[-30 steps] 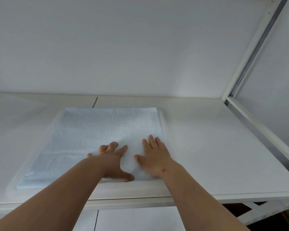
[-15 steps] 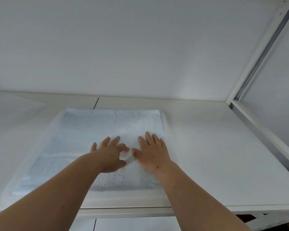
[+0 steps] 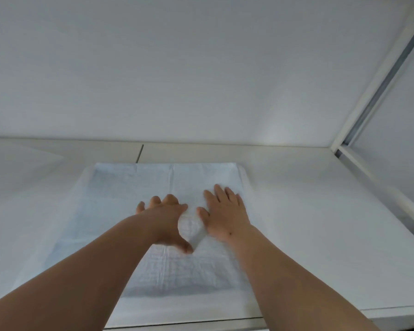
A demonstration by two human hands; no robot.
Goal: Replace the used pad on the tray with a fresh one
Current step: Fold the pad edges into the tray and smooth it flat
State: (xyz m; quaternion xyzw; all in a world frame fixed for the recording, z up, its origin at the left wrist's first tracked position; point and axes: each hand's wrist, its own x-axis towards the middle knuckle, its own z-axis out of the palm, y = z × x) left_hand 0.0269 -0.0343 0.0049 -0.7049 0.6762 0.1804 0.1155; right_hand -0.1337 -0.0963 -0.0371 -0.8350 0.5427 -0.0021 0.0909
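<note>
step: smoothing the pad flat on the white tray, judged from both palms lying on it; whether this is the fresh pad I can't tell for sure, but it looks clean.
left hand: flat on pad, fingers spread fwd, thumb stuck out toward the body; nothing gripped.
right hand: flat on pad too, fingers straight and slightly fanned, nothing gripped.
hands vs each other: side by side, small gap btwn them, thumbs nearly meeting over a raised wrinkle of pad.
pad location: under both palms, runs fwd past the fingertips and back toward the body; most of its width lies left of the left hand, right edge just beyond the right hand's little finger.
how to do it well: press light, sweep palms outward from the wrinkle, left hand going left, right hand going right; don't push the hands together, that'd bunch it more. Then stroke fwd to the far edge. Thin sheet, prob slides easy on the smooth surface, so keep one palm anchoring while the other sweeps.
edges: far pad edge looks straight, well ahead of fingertips; near edge casts a shadow, maybe lifted a bit, needs a pass. Left margin is pale and hard to trace.
room: wide bare surface right of the right hand up to a white frame rail; wall ahead, well beyond fingertips; open surface left of the left hand also.
</note>
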